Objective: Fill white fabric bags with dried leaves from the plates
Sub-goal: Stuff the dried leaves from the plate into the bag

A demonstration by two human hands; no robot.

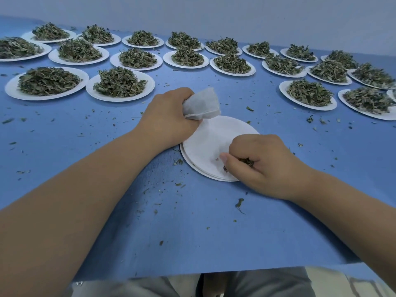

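**Item: bag-filling, last pinch from the near plate**

- Left hand [167, 118]: fingers curled round the white fabric bag [202, 103], gripping it by one end just above the far rim of the near plate [205, 142]. From here I cannot tell whether the mouth of the bag is open.
- Right hand [263, 163]: fingers closed on a small tuft of dried leaves [246, 161], resting low over the near side of that plate.
- Near plate: top of a small stack and almost bare, with a few specks left on it.
- Heaped plates [120, 84]: rows of them across the far tabletop [128, 221], each with a full mound, well apart from the hands.
- Loose crumbs [239, 203]: scattered over the blue surface.

**Handling note (judgement):** Spread the bag's mouth with the left thumb and fingers and keep it over the plate, so any spill lands there rather than on the tabletop. Bring the tuft right into the opening before letting go. Dry leaf is brittle, so pinch it lightly and push it down gently.
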